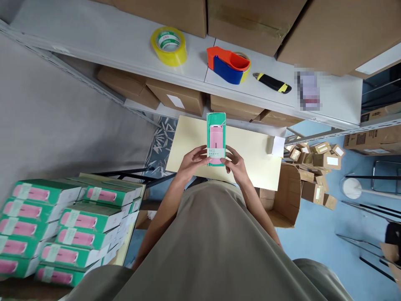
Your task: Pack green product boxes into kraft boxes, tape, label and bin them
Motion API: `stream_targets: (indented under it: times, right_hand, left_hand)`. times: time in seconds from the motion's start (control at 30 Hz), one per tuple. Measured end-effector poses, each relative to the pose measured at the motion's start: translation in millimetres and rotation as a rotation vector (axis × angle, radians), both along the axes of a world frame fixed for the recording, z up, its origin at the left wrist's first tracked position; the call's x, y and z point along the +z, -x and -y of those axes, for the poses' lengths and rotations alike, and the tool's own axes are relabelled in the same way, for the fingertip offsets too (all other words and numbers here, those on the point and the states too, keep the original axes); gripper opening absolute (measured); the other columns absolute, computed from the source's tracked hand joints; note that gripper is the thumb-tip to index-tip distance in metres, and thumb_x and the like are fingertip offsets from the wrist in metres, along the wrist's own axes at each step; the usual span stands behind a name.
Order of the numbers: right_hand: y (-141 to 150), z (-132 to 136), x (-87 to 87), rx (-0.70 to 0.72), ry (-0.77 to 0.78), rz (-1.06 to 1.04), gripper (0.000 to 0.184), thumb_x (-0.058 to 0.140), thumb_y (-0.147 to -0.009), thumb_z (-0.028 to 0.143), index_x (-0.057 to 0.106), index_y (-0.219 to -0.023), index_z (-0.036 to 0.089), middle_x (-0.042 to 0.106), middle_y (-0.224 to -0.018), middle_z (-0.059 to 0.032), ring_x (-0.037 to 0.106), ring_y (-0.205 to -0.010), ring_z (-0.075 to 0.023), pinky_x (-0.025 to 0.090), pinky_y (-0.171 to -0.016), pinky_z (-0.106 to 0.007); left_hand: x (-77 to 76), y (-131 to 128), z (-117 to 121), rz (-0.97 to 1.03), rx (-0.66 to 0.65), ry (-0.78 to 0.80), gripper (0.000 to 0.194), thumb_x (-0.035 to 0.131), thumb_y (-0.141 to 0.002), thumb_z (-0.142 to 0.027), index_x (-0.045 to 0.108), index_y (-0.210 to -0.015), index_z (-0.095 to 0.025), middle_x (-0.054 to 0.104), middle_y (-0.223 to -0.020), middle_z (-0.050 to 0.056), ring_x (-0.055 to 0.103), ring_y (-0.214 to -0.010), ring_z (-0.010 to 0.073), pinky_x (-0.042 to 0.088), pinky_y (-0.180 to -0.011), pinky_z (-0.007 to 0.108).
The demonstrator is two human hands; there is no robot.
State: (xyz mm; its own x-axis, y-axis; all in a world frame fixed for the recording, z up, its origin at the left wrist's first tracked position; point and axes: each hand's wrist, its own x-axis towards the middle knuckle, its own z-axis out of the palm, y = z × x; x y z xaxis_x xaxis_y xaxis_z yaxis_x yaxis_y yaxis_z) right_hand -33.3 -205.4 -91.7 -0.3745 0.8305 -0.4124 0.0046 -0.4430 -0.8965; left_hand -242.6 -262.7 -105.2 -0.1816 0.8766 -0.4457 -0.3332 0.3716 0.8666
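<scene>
Between my two hands, over the cream-coloured table [250,161], stands a green box [216,140] with a pink tumbler printed on its front. My left hand [194,161] grips its left side near the bottom, thumb on the front. On the opposite side my right hand [235,163] closes on the lower right edge, its thumb also on the front. The box's back and the fingertips behind it are hidden. A small white stack [277,146], possibly paper, rests at the table's right end.
Many similar green boxes [78,217] are stacked at my left. On the shelf ahead lie yellow tape [169,46], a tape dispenser [228,65], a utility knife [272,82] and a blurred-out object [308,90]. An opened carton [286,196] and piled brown boxes [316,167] stand at right.
</scene>
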Motion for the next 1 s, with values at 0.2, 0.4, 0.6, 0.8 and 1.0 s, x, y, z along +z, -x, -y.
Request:
stream_targets:
  times: [0.2, 0.4, 0.6, 0.8, 1.0]
  right_hand:
    - [0, -4, 1.9, -0.035, -0.141, 0.209, 0.074, 0.084, -0.088, 0.062, 0.072, -0.150, 0.025, 0.072, -0.157, -0.0148, 0.051, -0.060, -0.0083, 0.053, -0.052, -0.030]
    - [22, -7, 6.5, -0.075, -0.311, 0.496, 0.071, 0.092, -0.079, 0.060, 0.073, -0.139, 0.027, 0.083, -0.131, -0.0088, 0.062, -0.067, -0.0138, 0.056, -0.065, -0.032]
    - [21, -14, -6.8, -0.130, -0.054, 0.176, 0.066, 0.087, -0.077, 0.065, 0.074, -0.126, 0.023, 0.081, -0.102, -0.0048, 0.057, -0.064, -0.0137, 0.046, -0.056, -0.030]
    - [20, -4, -19.9, -0.112, 0.067, -0.031, 0.059, 0.085, -0.083, 0.065, 0.079, -0.124, 0.023, 0.075, -0.089, -0.0010, 0.045, -0.061, -0.0108, 0.040, -0.055, -0.029]
    - [23, -10, -21.5, -0.097, -0.163, 0.177, 0.063, 0.083, -0.088, 0.071, 0.081, -0.130, 0.026, 0.084, -0.122, -0.0093, 0.053, -0.068, -0.0139, 0.053, -0.062, -0.034]
  left_hand:
    - [-10.5, -11, -1, -0.090, 0.088, 0.019, 0.098, 0.111, -0.057, -0.054, 0.072, -0.139, -0.017, 0.079, -0.136, 0.019, 0.081, -0.112, 0.0344, 0.070, -0.096, 0.050]
    - [-16.9, -31, 10, -0.320, 0.126, -0.071, 0.098, 0.108, -0.061, -0.055, 0.069, -0.147, -0.027, 0.070, -0.146, 0.014, 0.078, -0.118, 0.0309, 0.071, -0.097, 0.047]
    - [-12.5, -9, 20, -0.050, 0.018, -0.044, 0.081, 0.103, -0.072, -0.058, 0.075, -0.138, -0.021, 0.077, -0.142, 0.016, 0.074, -0.133, 0.0375, 0.067, -0.107, 0.051]
    - [-10.6, -4, 19, 0.037, 0.007, 0.025, 0.083, 0.105, -0.067, -0.056, 0.079, -0.136, -0.017, 0.084, -0.129, 0.017, 0.079, -0.121, 0.0378, 0.067, -0.102, 0.050]
    - [-13.8, -14, 14, -0.162, 0.166, 0.031, 0.078, 0.106, -0.062, -0.047, 0.077, -0.128, -0.017, 0.081, -0.117, 0.012, 0.077, -0.111, 0.0305, 0.069, -0.095, 0.044]
